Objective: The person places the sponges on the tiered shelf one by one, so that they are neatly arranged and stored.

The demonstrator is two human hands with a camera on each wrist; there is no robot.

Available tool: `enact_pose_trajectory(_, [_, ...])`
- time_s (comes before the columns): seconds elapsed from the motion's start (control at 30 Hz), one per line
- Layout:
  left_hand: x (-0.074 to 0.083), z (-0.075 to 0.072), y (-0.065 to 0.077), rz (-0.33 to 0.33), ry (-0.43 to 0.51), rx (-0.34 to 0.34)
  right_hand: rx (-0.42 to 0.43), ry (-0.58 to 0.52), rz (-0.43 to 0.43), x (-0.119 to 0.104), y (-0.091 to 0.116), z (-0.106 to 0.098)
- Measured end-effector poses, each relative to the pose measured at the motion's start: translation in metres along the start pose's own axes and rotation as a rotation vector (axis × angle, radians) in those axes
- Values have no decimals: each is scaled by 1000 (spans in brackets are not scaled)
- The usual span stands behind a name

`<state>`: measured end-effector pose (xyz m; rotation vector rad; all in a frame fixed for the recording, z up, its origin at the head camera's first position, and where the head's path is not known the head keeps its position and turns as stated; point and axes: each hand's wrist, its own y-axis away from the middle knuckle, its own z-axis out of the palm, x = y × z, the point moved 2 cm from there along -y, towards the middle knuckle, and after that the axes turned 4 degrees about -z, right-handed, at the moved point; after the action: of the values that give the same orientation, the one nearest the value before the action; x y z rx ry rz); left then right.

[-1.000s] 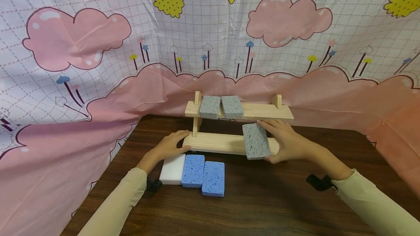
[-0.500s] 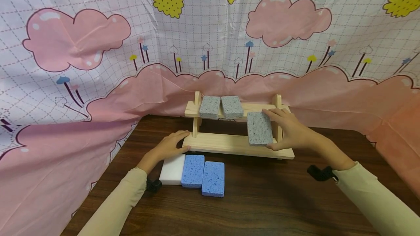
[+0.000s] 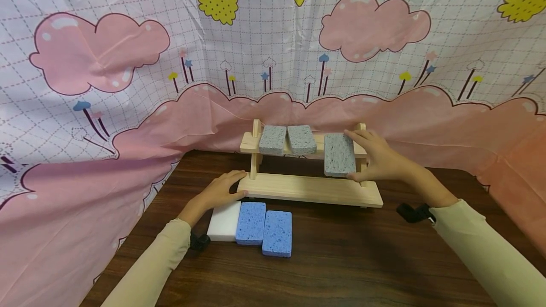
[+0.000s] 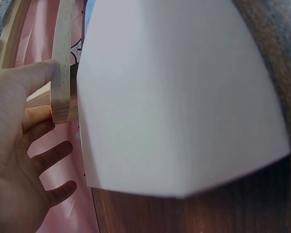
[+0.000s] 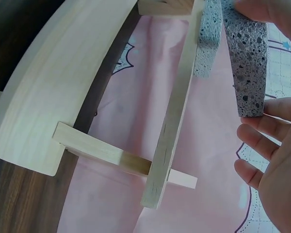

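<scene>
In the head view, my right hand [image 3: 379, 158] pinches a grey sponge [image 3: 338, 154] between thumb and fingers, in front of the right part of the upper board of a two-tier wooden shelf [image 3: 307, 188]. The right wrist view shows that sponge [image 5: 250, 63] edge-on, apart from the upper board [image 5: 172, 116]. Two more grey sponges, one left [image 3: 273, 139] and one right [image 3: 302, 139], lie side by side on the upper board. My left hand [image 3: 217, 191] grips the left end of the lower board; thumb and index finger close on it in the left wrist view.
On the dark wooden table [image 3: 332, 269], before the shelf, lie a white sponge [image 3: 224, 221] and two blue sponges, one beside it [image 3: 251, 222] and another further right [image 3: 277, 233]. A patterned cloth [image 3: 264, 60] hangs behind and at the sides.
My right hand has raised the grey sponge from in front of the lower board up to the upper board's height, slightly rightward. The left hand stays on the shelf.
</scene>
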<state>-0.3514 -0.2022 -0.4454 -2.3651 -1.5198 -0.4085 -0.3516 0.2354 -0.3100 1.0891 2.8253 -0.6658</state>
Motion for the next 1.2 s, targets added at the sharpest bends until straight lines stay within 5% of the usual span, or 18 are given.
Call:
enact_pose_trajectory(0.4, [-1,0,0,14,5,1,38,11,-15,15,-14,-1])
enact_pose_trajectory(0.77, [-3,2,-1,19,14,10,3,-8,86,25,-25,-2])
enact_pose_trajectory(1.2, [-4,3,-1,24,23,11,-6,-26,86,34,-28,-3])
